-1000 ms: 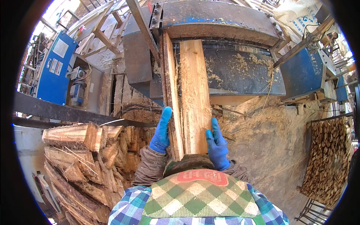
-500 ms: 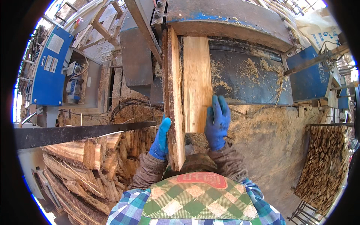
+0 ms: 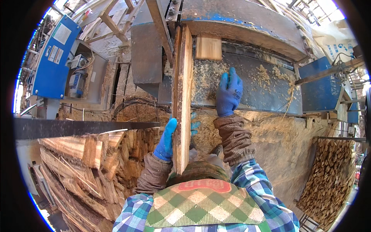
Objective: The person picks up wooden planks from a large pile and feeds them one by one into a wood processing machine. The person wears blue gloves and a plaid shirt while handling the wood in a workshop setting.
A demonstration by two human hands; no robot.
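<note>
My left hand (image 3: 166,139), in a blue work glove, grips a long wooden board (image 3: 184,100) with a dark bark edge. Its thumb lies along the left side, and the fingertips show on the right. The board runs away from me toward the machine. My right hand (image 3: 229,94), also in a blue glove, rests over or just above the dark metal table (image 3: 262,91), fingers stretched and holding nothing. Beyond it, the end of a pale flat board (image 3: 209,48) sticks out from under the machine's rusty cover (image 3: 239,33); the rest of that board is hidden.
A roller (image 3: 255,54) spans the machine mouth, and sawdust lies on the table. A dark metal bar (image 3: 85,128) crosses at left above a pile of rough boards (image 3: 73,166). A blue box with a motor (image 3: 78,83) stands far left, a blue cabinet (image 3: 319,85) at right.
The pale flat board has slid away from me, mostly under the machine cover. My right hand has moved forward, off its edge. My left hand still holds the other board.
</note>
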